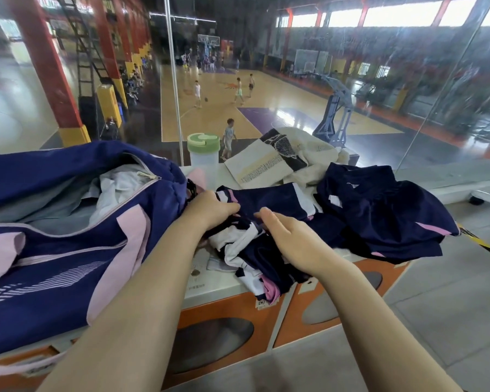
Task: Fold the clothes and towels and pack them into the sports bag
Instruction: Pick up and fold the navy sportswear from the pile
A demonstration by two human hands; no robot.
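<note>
A navy and pink sports bag (57, 250) lies unzipped at the left, with white cloth (116, 190) inside it. In the middle lies a crumpled navy, white and pink jersey (249, 250). My left hand (210, 209) grips its upper edge beside the bag's end. My right hand (289, 236) rests on the jersey with fingers curled into the cloth. Navy shorts with pink trim (385, 216) lie to the right. Behind them are a cream towel (314, 162) and a cream and black folded garment (266, 162).
A clear bottle with a green lid (203, 152) stands behind the clothes, against the glass wall (408, 80). Everything lies on a white counter top (210, 284) with orange fronts below. Yellow-black tape (484, 244) crosses the grey floor at the right.
</note>
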